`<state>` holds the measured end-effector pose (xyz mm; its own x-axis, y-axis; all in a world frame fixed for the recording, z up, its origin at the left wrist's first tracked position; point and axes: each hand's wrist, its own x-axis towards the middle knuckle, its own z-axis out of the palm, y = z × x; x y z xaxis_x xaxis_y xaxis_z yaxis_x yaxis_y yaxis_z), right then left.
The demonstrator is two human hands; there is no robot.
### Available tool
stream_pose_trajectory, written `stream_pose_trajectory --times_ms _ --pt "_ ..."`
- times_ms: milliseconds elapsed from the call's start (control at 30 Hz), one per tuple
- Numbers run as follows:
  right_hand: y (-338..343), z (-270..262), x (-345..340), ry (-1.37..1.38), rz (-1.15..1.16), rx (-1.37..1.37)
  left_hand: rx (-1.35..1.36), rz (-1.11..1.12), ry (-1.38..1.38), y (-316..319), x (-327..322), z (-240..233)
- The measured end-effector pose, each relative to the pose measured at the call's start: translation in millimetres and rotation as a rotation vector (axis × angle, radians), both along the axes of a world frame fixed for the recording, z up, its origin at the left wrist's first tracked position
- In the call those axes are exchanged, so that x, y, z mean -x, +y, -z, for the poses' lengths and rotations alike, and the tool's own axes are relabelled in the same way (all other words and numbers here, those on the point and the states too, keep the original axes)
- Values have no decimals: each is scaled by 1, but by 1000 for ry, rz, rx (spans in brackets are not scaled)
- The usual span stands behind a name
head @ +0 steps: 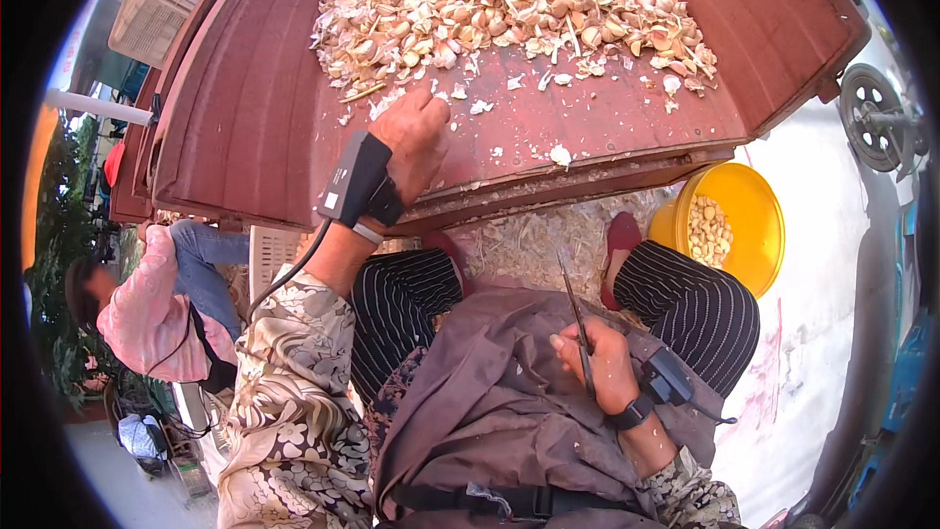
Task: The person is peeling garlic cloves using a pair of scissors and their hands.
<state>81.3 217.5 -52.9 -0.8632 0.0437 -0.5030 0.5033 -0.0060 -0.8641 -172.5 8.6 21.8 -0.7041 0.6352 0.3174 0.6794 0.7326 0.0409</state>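
Observation:
A pile of garlic cloves [470,15], mixed with loose skins and dry stalks, covers the far part of a reddish-brown tabletop [272,103]. My left hand [415,136] is over the tabletop's near side, at the lower left of the pile. Its fingers are curled under, and their tips are hidden, so any clove inside cannot be seen. Above the apron [485,382] on my lap, my right hand [602,364] grips a narrow-bladed knife [575,297], with the blade pointing up and away from me.
At the right, beside my knee, a yellow bucket [767,228] holds peeled garlic cloves [709,231]. Garlic skins [529,235] litter the ground under the table. Another person [161,308] sits at the left. A plastic crate [165,0] stands at the upper left, and a wheel [874,117] at the right.

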Motion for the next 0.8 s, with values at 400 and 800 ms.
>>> stream_pose_trajectory --times_ms 400,800 --pt "-3 15 2 -34 -42 -14 -341 -359 -311 -118 -67 -3" --pt "-14 14 15 -115 -52 -37 -639 -441 -188 -21 146 67"
